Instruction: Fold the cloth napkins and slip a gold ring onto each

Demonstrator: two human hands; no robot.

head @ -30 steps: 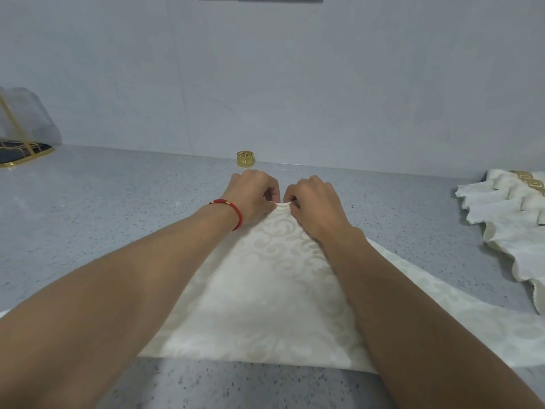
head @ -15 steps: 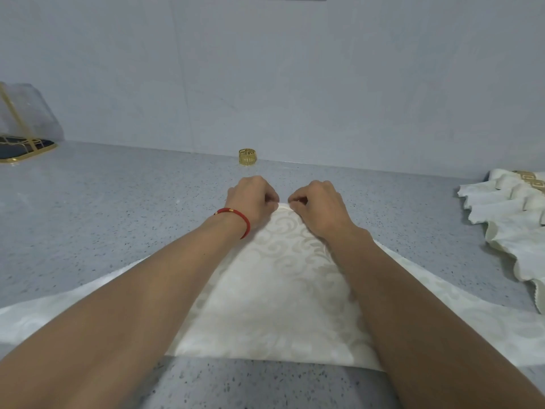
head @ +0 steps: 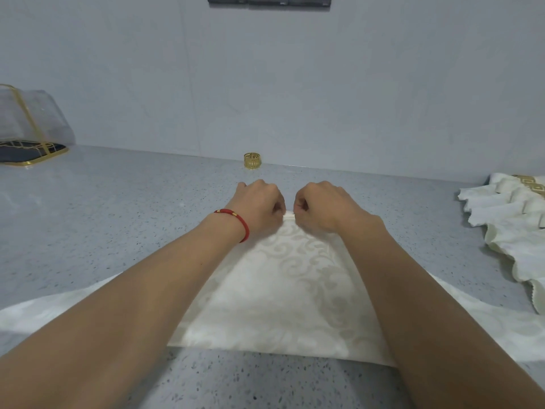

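Observation:
A cream napkin [head: 283,296] with a swirl pattern lies flat on the grey speckled counter [head: 118,219], folded into a triangle whose tip points away from me. My left hand [head: 259,205], with a red cord on its wrist, and my right hand [head: 321,206] sit side by side at that far tip. Both pinch the cloth, where a small rolled fold shows between the fingers. A gold ring [head: 252,160] stands on the counter just beyond my hands, against the wall.
Several folded cream napkins [head: 513,228] with gold rings [head: 530,184] lie at the right edge. A gold-framed stand with a dark base [head: 32,153] sits at the far left. The wall closes off the back of the counter.
Both hands have drawn the napkin's tip a little toward me, and the gap to the gold ring has grown. A narrow fold has formed at the tip.

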